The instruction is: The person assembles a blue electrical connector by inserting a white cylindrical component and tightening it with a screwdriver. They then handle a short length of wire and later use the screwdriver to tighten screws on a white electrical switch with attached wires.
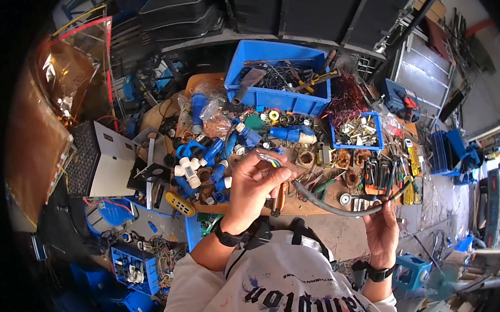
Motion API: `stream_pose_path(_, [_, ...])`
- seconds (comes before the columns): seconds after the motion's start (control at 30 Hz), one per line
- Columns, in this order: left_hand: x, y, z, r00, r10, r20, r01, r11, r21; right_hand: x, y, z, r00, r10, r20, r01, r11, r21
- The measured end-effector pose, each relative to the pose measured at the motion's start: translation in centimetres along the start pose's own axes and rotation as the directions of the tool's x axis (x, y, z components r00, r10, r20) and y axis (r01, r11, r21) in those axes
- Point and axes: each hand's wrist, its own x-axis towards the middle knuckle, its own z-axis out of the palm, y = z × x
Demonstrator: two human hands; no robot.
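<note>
Above the cluttered workbench (315, 207), the stripped end of a grey cable (337, 208) is being pinched by the left hand (254, 181), fingers pressed together around it, while its other part is being gripped by the closed right hand (382, 228)

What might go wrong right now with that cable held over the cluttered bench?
1. The left hand pinches the stripped coloured wire ends of the grey cable; the thin conductors may slip or fray.
2. The right hand holds the cable far from the stripped end, so the sagging middle might snag the orange-handled pliers beneath it.
3. The bench is crowded with blue plugs and small parts; a swing of the cable may knock some off.
</note>
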Motion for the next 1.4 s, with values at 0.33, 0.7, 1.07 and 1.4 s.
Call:
stream_pose_path(0.33, [2.4,-4.2,-2.6,0.989,-0.149,-0.012,0.148,0.960,0.237,-1.8,-0.7,2.3,0.963,-0.127,-0.240,0.116,0.992,-0.057])
stream_pose_path(0.7, [4.6,-11.9,-7.3,0.895,-0.442,-0.059,0.382,0.691,0.614,-9.0,-4.5,-13.2,0.317,-0.677,-0.664,0.774,0.589,-0.231])
stream_pose_path(1.07, [6.5,-16.9,-3.6,0.812,-0.580,0.068,0.376,0.607,0.700,-14.3,8.9,-31.8,-0.063,-0.182,-0.981,0.634,0.752,-0.180])
stream_pose_path(1.4, [7.1,-18.8,-2.6,0.798,-0.603,-0.020,0.422,0.534,0.732,-24.2,0.3,-43.8,-0.082,-0.227,-0.970,0.710,0.671,-0.217])
